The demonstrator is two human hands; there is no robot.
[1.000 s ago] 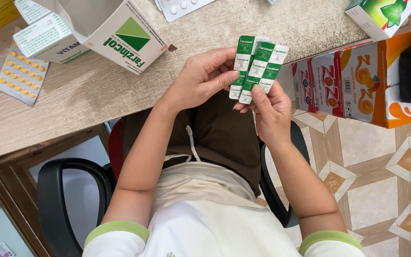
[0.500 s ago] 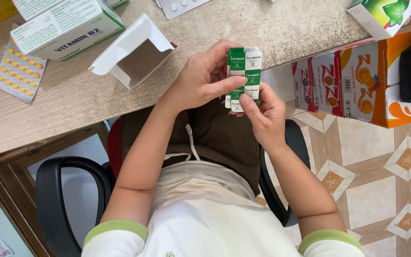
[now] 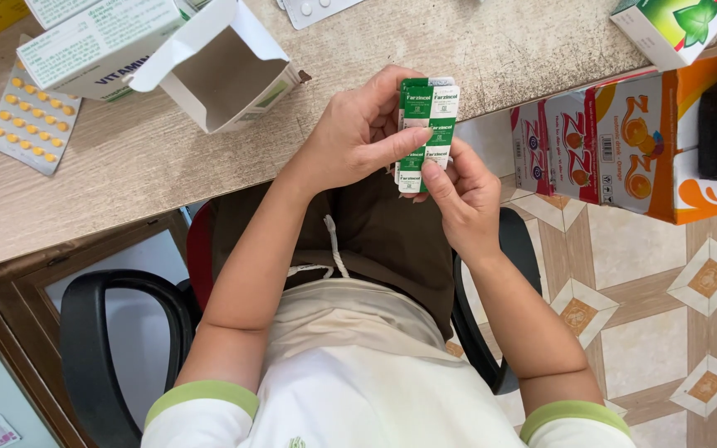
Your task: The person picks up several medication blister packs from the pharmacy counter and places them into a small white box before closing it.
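Two hands' fingers (image 3: 392, 137) pinch a squared-up stack of green-and-white foil blister strips (image 3: 426, 133), thumbs across its front.

Green-and-white flat foil strips (image 3: 426, 133) sit stacked between the left hand (image 3: 358, 137) and the right hand (image 3: 462, 195), green bands alternating with white panels. Up and left of the left hand, the open white cardboard box (image 3: 221, 70) shows a grey-brown inside and a sliver of green on its side. Farther left, the silver blister sheet (image 3: 31, 124) carries rows of orange-yellow pills. Right of the right hand, the orange carton (image 3: 624, 141) wears red and white panels. Below both hands, the floor tiles (image 3: 690, 290) are cream with brown diamond insets.
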